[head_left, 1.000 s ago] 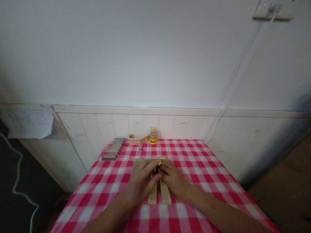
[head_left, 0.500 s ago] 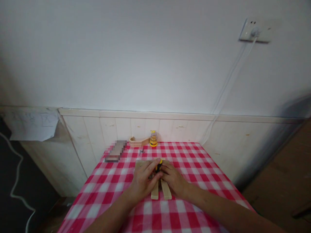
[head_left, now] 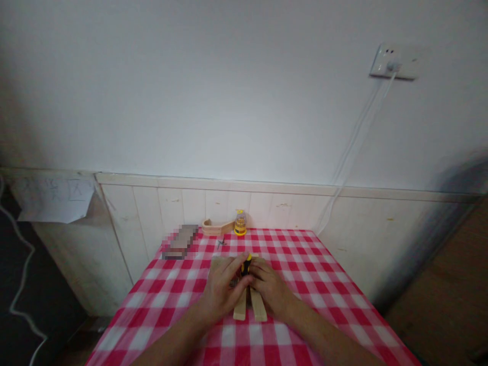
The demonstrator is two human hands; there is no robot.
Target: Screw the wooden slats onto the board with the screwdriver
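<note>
A screwdriver with a black and yellow handle (head_left: 246, 265) stands near upright between my two hands, its tip hidden. My left hand (head_left: 224, 285) is closed on its handle, index finger near the top and thumb lower down. On the other side, my right hand (head_left: 270, 285) curls over a wooden piece with two pale legs, its fingertips close to the screwdriver. The left leg (head_left: 240, 311) and the right leg (head_left: 260, 309) point towards me, slightly splayed. Both hands cover most of the wooden piece. Small metal parts by my left thumb are too blurred to name.
On the red and white checked tablecloth (head_left: 305, 284), a few dark screws (head_left: 221, 244) lie beyond my hands. A curved wooden part (head_left: 217, 229) and a yellow-based screwdriver bit case (head_left: 240, 223) stand by the wall. A pixelated flat object (head_left: 181, 242) lies at the far left.
The whole scene sits slightly lower in view as the camera has shifted. Both hands keep nearly the same hold, and the screwdriver handle leans a little differently.
</note>
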